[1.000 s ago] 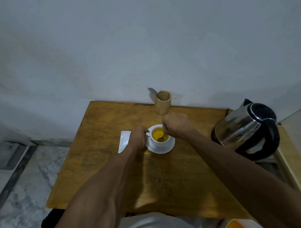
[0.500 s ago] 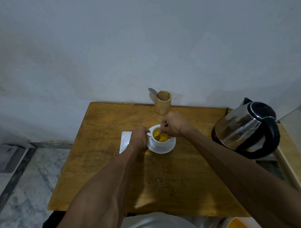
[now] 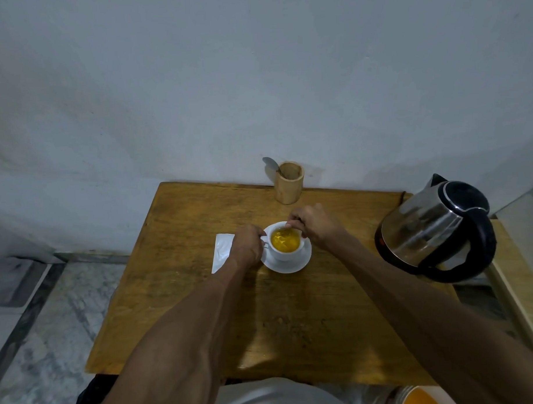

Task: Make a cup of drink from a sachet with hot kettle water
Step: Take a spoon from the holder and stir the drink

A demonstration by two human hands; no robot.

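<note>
White cup [image 3: 283,252] of yellow drink on saucer [image 3: 287,265], left hand [image 3: 245,246] fingers curled at its handle; right hand [image 3: 316,225] pinching something thin at the rim, kettle [image 3: 435,229] to the right, sachet [image 3: 221,255] left

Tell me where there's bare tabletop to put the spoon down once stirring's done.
Free: the near half of the table, between the forearms below the saucer, and the far-left corner beyond the sachet. Crowded: the cup with left hand and right hand, wooden holder behind, kettle at the right edge.
</note>
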